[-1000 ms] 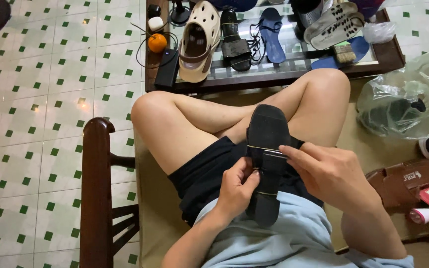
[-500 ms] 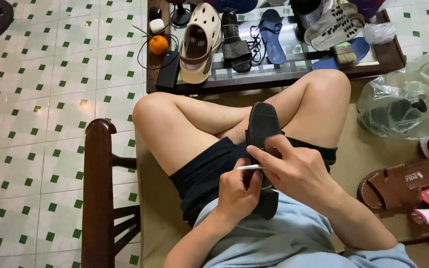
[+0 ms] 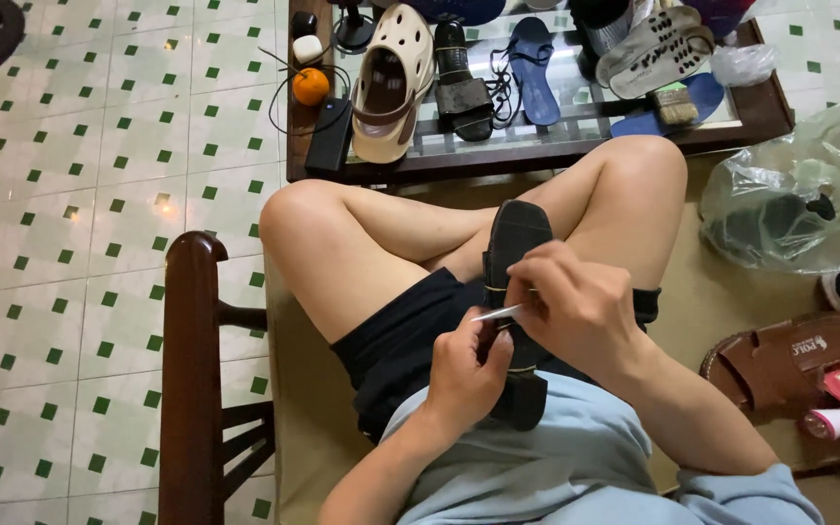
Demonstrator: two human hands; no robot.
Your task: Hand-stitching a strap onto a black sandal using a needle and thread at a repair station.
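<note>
Head view: black sandal [image 3: 515, 243] lies sole-up on my lap, toe toward the far desk [image 3: 537, 156]. My left hand [image 3: 469, 374] has its grip closed on a thin pale tool [image 3: 498, 313]. My right hand [image 3: 576, 306] pinches the sandal's middle, grip closed.

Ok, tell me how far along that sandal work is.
Done: cannot tell. In hand: the black sandal lies sole-up on the lap; the right hand grips its middle, and the left hand holds a thin pale tool against its edge. Left: other shoes wait on the glass table.
</note>
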